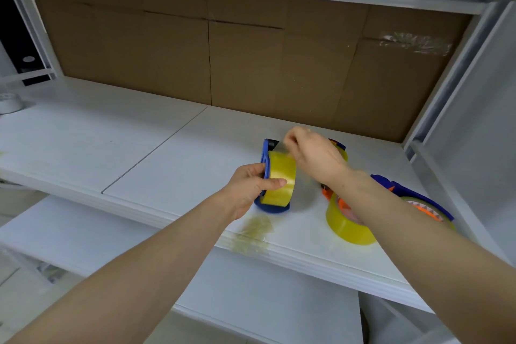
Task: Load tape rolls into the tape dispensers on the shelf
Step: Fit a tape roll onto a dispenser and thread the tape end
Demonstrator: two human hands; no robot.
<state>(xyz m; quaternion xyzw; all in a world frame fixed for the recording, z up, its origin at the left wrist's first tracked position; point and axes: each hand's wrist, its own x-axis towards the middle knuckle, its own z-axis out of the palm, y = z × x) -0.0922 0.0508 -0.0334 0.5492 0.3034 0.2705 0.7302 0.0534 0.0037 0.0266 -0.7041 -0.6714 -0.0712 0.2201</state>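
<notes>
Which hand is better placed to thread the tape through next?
Probably the right hand: it seems to pinch the tape by the blue dispenser, which the left hand grips with the tape roll.

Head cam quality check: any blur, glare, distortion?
Head view: right hand motion-blurred at the fingertips, left hand on the blue tape dispenser sharper; wide-angle bends the shelf edges; light soft and even, faint sheen near the frontmost yellow tape roll.

No legible txt, brands, nos. or signs: held roll, blue dispenser, shelf & cardboard show none, and orange print on the core of the lying roll is too blurred to read.
</notes>
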